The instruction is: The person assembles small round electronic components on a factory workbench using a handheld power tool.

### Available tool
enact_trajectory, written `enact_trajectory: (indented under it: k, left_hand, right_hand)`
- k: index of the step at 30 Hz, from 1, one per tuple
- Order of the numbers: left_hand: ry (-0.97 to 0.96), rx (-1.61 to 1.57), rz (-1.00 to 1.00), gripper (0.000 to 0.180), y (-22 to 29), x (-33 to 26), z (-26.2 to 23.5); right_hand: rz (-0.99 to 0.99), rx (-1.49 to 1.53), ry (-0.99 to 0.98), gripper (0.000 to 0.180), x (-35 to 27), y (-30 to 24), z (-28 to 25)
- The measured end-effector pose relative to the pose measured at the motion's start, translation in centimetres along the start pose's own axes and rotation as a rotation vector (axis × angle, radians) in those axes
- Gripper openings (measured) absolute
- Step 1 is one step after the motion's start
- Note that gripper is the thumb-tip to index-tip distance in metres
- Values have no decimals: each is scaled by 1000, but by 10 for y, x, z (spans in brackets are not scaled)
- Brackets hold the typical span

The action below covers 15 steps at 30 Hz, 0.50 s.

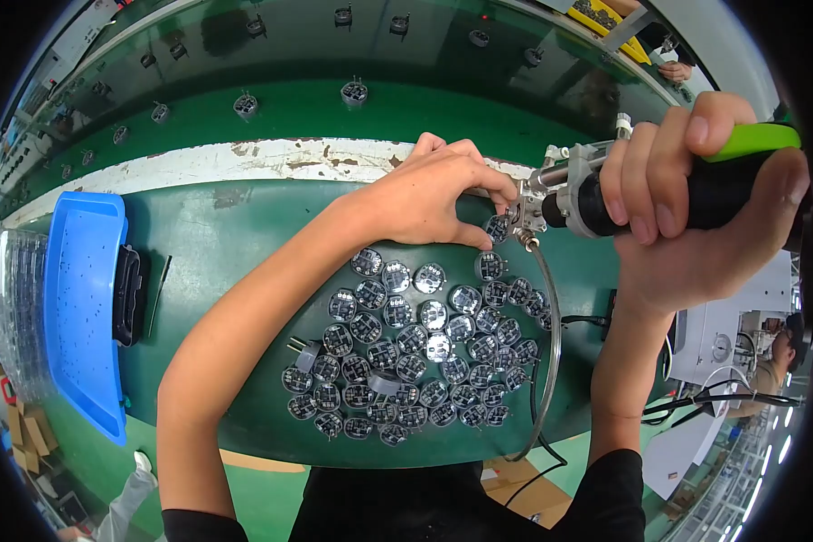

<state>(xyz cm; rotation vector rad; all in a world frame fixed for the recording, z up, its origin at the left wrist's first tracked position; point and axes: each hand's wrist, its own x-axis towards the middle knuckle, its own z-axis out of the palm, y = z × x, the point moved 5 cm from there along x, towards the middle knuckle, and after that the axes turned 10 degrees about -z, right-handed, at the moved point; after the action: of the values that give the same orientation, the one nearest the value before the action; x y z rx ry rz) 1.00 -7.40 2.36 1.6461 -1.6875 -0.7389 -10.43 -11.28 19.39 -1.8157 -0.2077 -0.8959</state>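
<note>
My right hand (pixel 696 226) is wrapped round a black powered screwdriver (pixel 590 204) with a green lever along its handle. Metal fittings and a clear hose (pixel 549 334) are joined to its front end. At that end, my left hand (pixel 429 194) pinches a small round grey device (pixel 496 228) with electronic parts inside, between thumb and fingers. The screwdriver's nose is right beside the device; whether its bit touches a screw is hidden. Many similar round devices (pixel 412 339) cover the green table (pixel 244 425) below my hands. One of them, showing two plug pins (pixel 304 348), lies on its side.
A blue tray (pixel 86 307) with small dark bits stands at the left, next to a black case (pixel 130 296) and a thin dark rod (pixel 160 294). Beyond a worn white rail (pixel 271 161), a green conveyor belt (pixel 298 117) carries spaced devices. Another person's hand (pixel 675 70) shows far right.
</note>
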Motion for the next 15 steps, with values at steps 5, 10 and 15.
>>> enact_trajectory:
  k: [5, 10, 15]
  left_hand:
    - [0, 13, 18, 51, -3, -3, 0]
    - [71, 29, 61, 46, -4, -2, 1]
    - [33, 38, 43, 48, 0, -1, 0]
  right_hand:
    - [-95, 215, 30, 61, -10, 25, -25]
    - [-21, -15, 30, 59, -1, 10, 5]
    - [-28, 214, 77, 54, -1, 36, -16]
